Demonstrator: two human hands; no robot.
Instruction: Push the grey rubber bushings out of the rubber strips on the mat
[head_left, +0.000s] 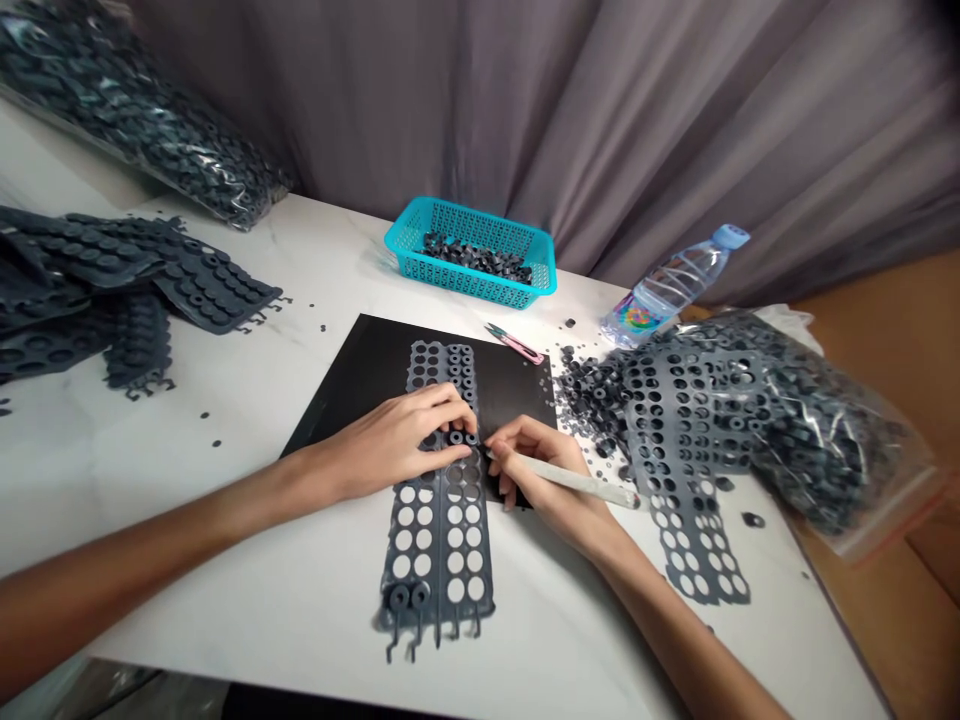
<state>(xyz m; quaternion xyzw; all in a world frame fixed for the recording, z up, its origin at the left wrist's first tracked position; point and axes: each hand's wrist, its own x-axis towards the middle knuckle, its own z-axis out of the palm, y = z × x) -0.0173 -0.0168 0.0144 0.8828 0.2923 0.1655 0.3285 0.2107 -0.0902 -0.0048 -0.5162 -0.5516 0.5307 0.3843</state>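
A long grey rubber sheet full of round holes and small rings lies across a black mat on the white table. My left hand presses flat on the sheet's middle, fingers stretched over the rings. My right hand is closed around a thin pale stick, its tip at the sheet's right edge beside my left fingertips.
A teal basket holding loose rings stands at the back. Pink snips and a water bottle lie behind the mat. Emptied sheets, loose rings and a filled plastic bag sit right; more sheets left.
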